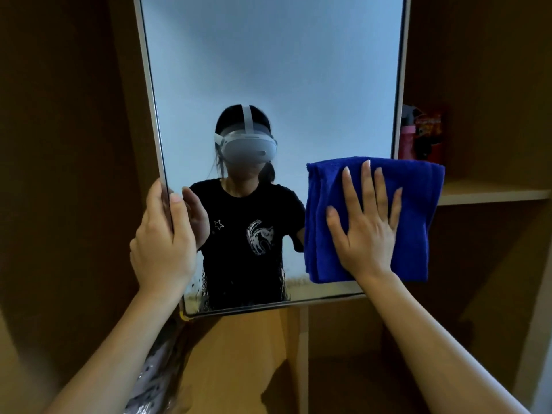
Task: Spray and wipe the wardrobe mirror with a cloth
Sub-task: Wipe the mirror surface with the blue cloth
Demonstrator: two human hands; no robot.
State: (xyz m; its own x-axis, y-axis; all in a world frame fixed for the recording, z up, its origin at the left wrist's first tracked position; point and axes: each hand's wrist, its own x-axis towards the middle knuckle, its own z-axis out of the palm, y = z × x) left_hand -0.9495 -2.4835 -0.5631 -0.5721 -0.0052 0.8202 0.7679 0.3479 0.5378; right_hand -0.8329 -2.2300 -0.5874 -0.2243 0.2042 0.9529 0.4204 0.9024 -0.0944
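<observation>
**Mirror wipe: cloth flat on lower right of glass**

The mirror [268,70] hangs tilted in a pale frame in front of a brown wooden wardrobe [68,115]. The right hand [366,231] lies flat on a folded blue cloth [418,204], fingers straight and spread, palm pressing the cloth against the glass near the lower right corner. The cloth's right edge overlaps the mirror frame and reaches slightly past it.

The left hand [162,243] grips the mirror's left edge low down: thumb on the glass side, fingers wrapped behind the frame.

Wet streaks and droplets [206,291] show on the glass along the bottom edge, left of the cloth. The glass higher up looks even and pale.

On the shelf [490,194] behind the mirror's right edge stands a pink bottle with a grey top [406,135], just beside a red package [430,130]; the label is too blurred to read.
</observation>
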